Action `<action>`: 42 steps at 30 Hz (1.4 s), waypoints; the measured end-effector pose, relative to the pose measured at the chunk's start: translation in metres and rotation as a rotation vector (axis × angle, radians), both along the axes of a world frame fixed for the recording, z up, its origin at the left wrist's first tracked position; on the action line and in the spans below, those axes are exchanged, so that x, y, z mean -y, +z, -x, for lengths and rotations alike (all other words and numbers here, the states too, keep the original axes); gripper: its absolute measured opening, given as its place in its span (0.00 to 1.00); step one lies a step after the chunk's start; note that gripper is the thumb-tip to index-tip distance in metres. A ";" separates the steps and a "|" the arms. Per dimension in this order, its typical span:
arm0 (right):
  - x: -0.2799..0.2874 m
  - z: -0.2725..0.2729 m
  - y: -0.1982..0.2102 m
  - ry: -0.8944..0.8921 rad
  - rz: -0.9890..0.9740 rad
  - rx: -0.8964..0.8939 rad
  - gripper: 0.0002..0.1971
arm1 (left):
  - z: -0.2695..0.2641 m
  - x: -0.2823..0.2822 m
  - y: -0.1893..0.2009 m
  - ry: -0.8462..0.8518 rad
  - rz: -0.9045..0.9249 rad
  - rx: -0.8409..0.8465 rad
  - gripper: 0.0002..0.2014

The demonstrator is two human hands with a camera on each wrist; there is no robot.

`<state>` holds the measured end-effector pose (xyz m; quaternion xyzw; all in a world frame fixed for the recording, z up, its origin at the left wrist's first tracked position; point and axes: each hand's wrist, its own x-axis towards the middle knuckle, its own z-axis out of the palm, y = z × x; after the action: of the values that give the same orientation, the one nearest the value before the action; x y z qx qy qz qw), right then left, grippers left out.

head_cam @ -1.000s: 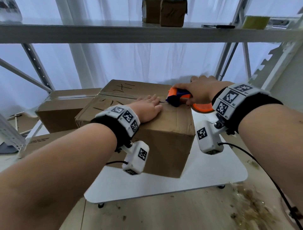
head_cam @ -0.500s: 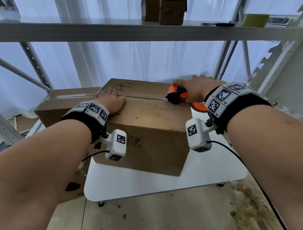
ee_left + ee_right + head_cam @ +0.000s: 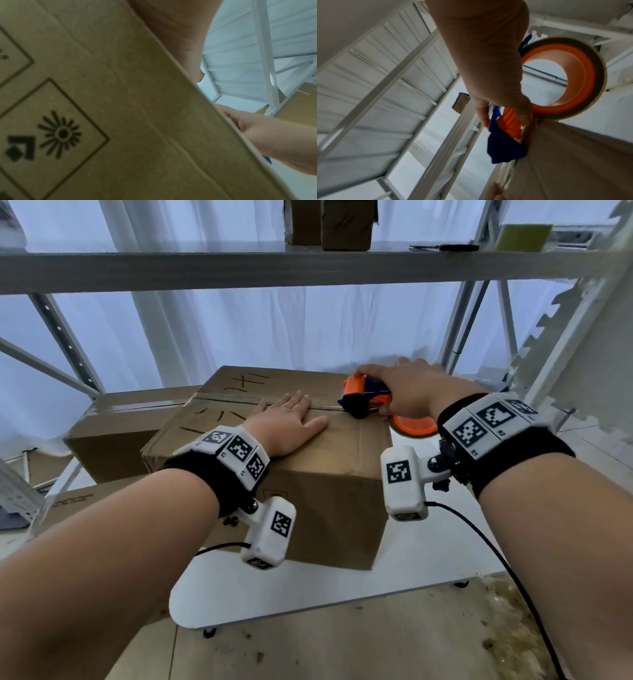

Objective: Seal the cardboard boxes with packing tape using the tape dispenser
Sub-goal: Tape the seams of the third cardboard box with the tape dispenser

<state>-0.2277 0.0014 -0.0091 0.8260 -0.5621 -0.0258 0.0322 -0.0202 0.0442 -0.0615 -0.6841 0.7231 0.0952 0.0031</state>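
A brown cardboard box (image 3: 318, 487) with black marker strokes on its lid stands on a white table (image 3: 308, 594). Tape runs along its top seam (image 3: 325, 409). My left hand (image 3: 291, 419) lies flat, fingers straight, pressing on the seam near the middle of the lid. My right hand (image 3: 404, 392) grips the orange and blue tape dispenser (image 3: 364, 400) at the lid's right edge, its tape roll (image 3: 414, 428) hanging past the edge. The right wrist view shows the dispenser (image 3: 505, 135) against the box (image 3: 573, 169) and the roll (image 3: 583, 81). The left wrist view is mostly the box's side (image 3: 120, 108).
A second taped box (image 3: 130, 426) sits behind at the left, and flat cardboard (image 3: 85, 501) lies below it. A grey shelf beam (image 3: 308, 268) runs overhead with small boxes (image 3: 346, 224) on it. Rack uprights (image 3: 472, 320) stand to the right. Debris litters the floor (image 3: 513, 628).
My left hand slid left along the seam to the lid's far end, then came back toward the middle. The dispenser stayed at the lid's right edge in my right hand.
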 end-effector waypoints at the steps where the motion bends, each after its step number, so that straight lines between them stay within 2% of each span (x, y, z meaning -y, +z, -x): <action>1: -0.001 -0.002 0.001 0.019 0.004 -0.004 0.36 | -0.004 -0.001 0.000 -0.003 -0.009 0.004 0.36; 3: -0.001 -0.007 0.009 0.081 -0.015 0.016 0.35 | -0.012 -0.001 0.000 -0.006 -0.023 0.007 0.36; 7: -0.001 -0.013 0.031 0.177 -0.073 0.173 0.34 | -0.021 -0.002 0.000 -0.018 -0.041 0.015 0.35; 10: -0.001 -0.013 0.036 0.200 -0.053 0.183 0.33 | -0.020 -0.003 0.001 -0.018 -0.043 0.007 0.34; 16: 0.002 0.007 0.018 0.185 -0.181 0.259 0.32 | -0.017 -0.006 0.003 -0.010 -0.051 0.023 0.35; 22: 0.006 0.018 0.009 0.169 -0.209 0.267 0.32 | -0.012 -0.005 0.005 -0.015 -0.061 0.032 0.33; 30: 0.008 0.025 -0.011 0.150 -0.145 0.234 0.37 | -0.002 -0.005 0.008 0.006 -0.096 0.022 0.32; 37: 0.006 0.028 -0.017 0.121 -0.123 0.262 0.38 | 0.008 -0.008 0.010 -0.008 -0.091 0.016 0.39; 42: 0.005 0.030 -0.023 0.117 -0.105 0.332 0.37 | 0.016 -0.011 0.017 0.050 -0.024 -0.109 0.34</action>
<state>-0.2579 -0.0040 -0.0317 0.8509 -0.5085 0.0834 -0.1025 -0.0364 0.0555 -0.0442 -0.6956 0.7038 0.1408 -0.0303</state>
